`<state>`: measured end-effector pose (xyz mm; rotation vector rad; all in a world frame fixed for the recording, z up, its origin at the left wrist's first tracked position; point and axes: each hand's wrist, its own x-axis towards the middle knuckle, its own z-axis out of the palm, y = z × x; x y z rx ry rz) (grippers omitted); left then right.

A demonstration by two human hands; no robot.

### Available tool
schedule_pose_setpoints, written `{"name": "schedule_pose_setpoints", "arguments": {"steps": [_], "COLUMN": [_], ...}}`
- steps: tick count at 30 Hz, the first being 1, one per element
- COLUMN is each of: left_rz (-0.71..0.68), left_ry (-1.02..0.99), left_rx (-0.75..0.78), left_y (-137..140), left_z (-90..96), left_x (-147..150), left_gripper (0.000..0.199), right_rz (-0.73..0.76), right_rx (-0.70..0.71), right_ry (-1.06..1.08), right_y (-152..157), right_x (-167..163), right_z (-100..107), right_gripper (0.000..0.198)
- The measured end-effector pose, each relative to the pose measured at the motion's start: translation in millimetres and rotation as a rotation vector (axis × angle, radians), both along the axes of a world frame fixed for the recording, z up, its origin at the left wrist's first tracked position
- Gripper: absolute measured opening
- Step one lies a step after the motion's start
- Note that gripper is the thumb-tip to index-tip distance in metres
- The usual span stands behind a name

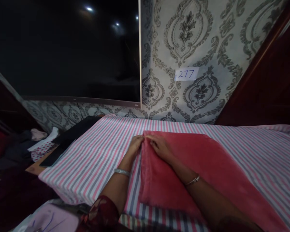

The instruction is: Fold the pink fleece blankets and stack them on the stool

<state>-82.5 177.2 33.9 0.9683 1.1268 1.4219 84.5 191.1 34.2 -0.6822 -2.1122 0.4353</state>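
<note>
A folded red plush cloth (188, 161), a towel or small blanket by its look, lies on a pink, grey and white striped cover (91, 154). At its far left corner, my left hand (136, 144) has its fingers closed on the edge from the left side. My right hand (160, 147) is on top of the same corner, fingers bent and pinching the fabric close to the left fingertips. Stacked layers show along the cloth's left edge. The cloth's near right part runs under my right forearm and out of view.
A large black television screen (70, 51) hangs on the patterned wall (183, 35), above the cover's far edge. A paper label marked 277 (187, 74) is stuck there. Dark clothes (16, 190) and a pink item (52, 219) lie at the left. Dark red wood (268, 80) slants at the right.
</note>
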Motion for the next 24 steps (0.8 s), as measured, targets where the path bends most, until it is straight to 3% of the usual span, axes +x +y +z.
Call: {"name": "schedule_pose_setpoints", "arguments": {"steps": [5,7,11,14,20,24], "left_rz": [0.0,-0.006,-0.068,-0.11,-0.136,-0.118], "left_ry": [0.024,0.045,0.09,0.134,0.169,0.189], "left_rx": [-0.001,-0.015,-0.05,-0.048,-0.074,-0.103], "left_y": [3.5,4.6,-1.2,-9.3,-16.2,-16.3], "left_z": [-0.4,0.3,7.0,14.4,20.3,21.2], "left_x": [-1.3,-2.7,-5.4,-6.6,-9.0,-9.9], "left_gripper": [0.028,0.03,0.036,0.035,0.03,0.029], "right_rz": [-0.001,0.015,0.019,0.043,0.081,0.101], "right_rx": [0.102,0.053,-0.211,-0.328,-0.355,-0.288], "right_ry": [-0.211,-0.133,0.192,0.306,0.314,0.234], "right_y": [-7.8,-6.7,-2.3,-1.7,-4.9,-4.9], "right_x": [-1.2,-1.2,-0.1,0.6,0.7,1.1], "right_z": [4.6,4.6,3.7,4.4,7.2,7.6], "right_gripper": [0.024,0.019,0.015,0.014,0.014,0.016]}}
